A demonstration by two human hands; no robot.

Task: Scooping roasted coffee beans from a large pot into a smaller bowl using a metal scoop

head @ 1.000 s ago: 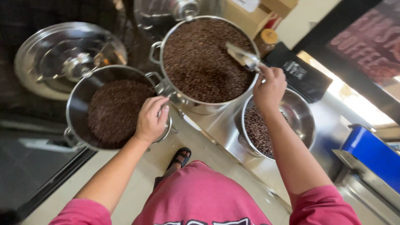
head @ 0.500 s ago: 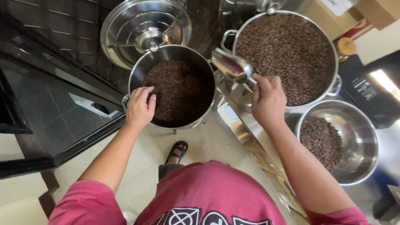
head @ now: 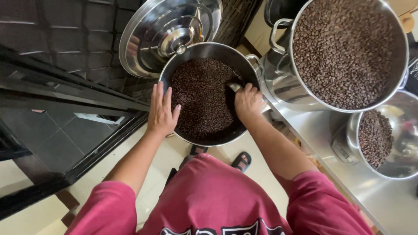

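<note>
The left hand [head: 162,109] is resting open and flat on the rim of the low steel pot [head: 183,72], steadying it; the pot is probably heavy and smooth. The right hand [head: 248,103] is closing around a metal scoop [head: 235,87] inside its coffee beans [head: 202,98]. The big pot [head: 278,82] and the bowl [head: 405,169] on the counter [head: 383,200] are holding beans too.

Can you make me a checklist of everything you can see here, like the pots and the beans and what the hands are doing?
Surface: steel counter on the right; pale floor below.
Job's things: low steel pot part full of coffee beans; scoop mostly hidden in it.
Clutter: big pot heaped with beans; bowl with some beans on a scale; lid leaning behind.
Grippers: left hand rests on the low pot's rim; right hand grips the scoop inside.
Cables: nothing seen.
Surroundings: dark tiled wall, sandalled feet.
</note>
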